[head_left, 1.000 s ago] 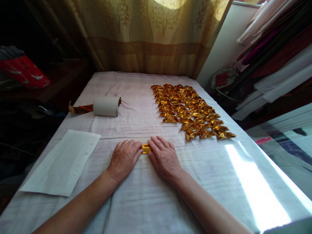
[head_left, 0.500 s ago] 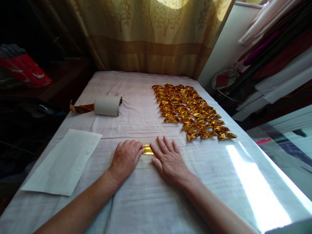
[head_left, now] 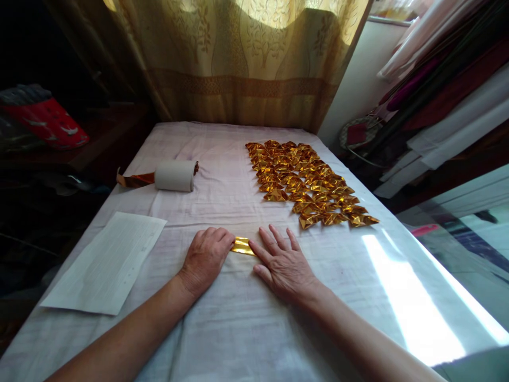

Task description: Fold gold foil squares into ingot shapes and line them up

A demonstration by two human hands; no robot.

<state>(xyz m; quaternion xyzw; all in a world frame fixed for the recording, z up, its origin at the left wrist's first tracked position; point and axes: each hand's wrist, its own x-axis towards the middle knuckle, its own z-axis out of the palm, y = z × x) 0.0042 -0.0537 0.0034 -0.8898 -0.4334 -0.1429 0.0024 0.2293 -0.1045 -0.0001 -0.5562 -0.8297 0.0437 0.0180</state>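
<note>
Left hand [head_left: 204,258] lies knuckles up, fingers curled onto the left end of a gold foil strip [head_left: 242,245], pinning it to the white cloth [head_left: 238,318]. Right hand [head_left: 284,262] lies flat, fingers spread, its index finger touching the strip's right end. Judging by progress: rows of folded gold pieces [head_left: 308,183] are done; the foil roll [head_left: 175,175] at far left holds more. Paper sheet [head_left: 105,262] sits near left. Patterned curtain [head_left: 246,58] hangs behind; stacked fabrics [head_left: 441,85] fill the right.
</note>
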